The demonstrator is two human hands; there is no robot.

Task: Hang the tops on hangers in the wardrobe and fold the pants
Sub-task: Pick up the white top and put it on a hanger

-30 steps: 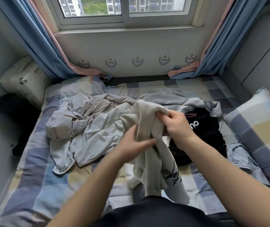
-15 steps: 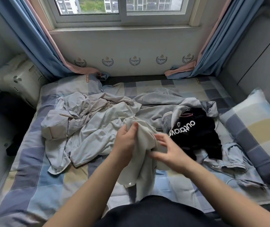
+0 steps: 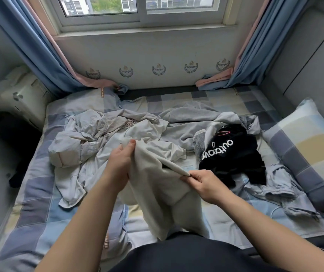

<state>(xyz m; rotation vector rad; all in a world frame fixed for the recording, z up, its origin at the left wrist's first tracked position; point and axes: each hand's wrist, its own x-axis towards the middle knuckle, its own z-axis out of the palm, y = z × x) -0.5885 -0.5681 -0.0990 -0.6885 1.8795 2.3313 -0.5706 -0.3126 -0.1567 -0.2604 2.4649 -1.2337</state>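
Over the checked bed (image 3: 39, 185), the left hand (image 3: 120, 163) bunches the cream garment's (image 3: 157, 193) upper edge while the right hand (image 3: 204, 183) pinches a hem corner. The cloth stretches between them, its bulk hanging toward the person

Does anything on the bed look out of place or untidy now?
Yes. The grey clothes lie in a crumpled heap across the bed, and the black top beside them is bunched, its white lettering slanted. Only the cream garment is held, by the left hand and the right hand. Nothing looks torn or spilled.
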